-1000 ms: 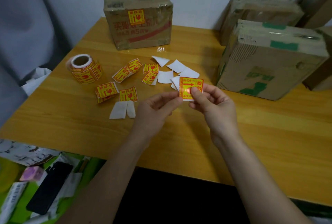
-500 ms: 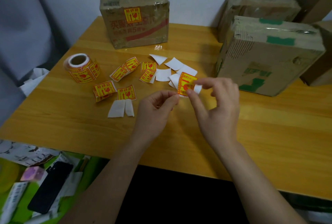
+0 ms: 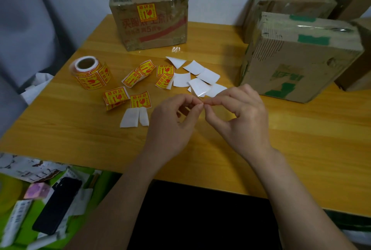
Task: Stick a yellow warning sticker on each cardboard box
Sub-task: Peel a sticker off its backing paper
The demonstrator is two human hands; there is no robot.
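- Hands meet above the middle of the wooden table (image 3: pixel 281 139): left hand (image 3: pixel 170 123) and right hand (image 3: pixel 243 117) have thumb and forefinger tips pinched together on a sticker (image 3: pixel 201 91), seen from its white back with only a thin red edge at the fingertips; the remaining fingers are loosely curled.
- Backing papers (image 3: pixel 200 73), white and curled, lie scattered just beyond the hands, some overlapping.
- Loose stickers (image 3: pixel 140 100), yellow with red print, lie left of the backing papers; several are curled or folded. Two more white slips (image 3: pixel 133 118) lie nearer the table's front edge.
- Sticker roll (image 3: pixel 90 72) stands on end toward the table's left edge, with its tail unwound.
- Labelled box (image 3: pixel 149 19) stands at the far side against the wall and carries a yellow sticker (image 3: pixel 146 12) on its front face, reading "易碎品" over red symbols. Red print on the box includes a "5"; the remainder is not legible.
- Unlabelled box (image 3: pixel 301 57), with green print and green tape, stands right of the hands, near them. A further box (image 3: pixel 289 7) stands behind it; others at the right edge are cut off.
- Open tabletop lies between the hands and the front edge, and to the right below the green-printed box.
- Phone (image 3: pixel 57 205), black, lies below the table's left front corner among papers on a green surface.
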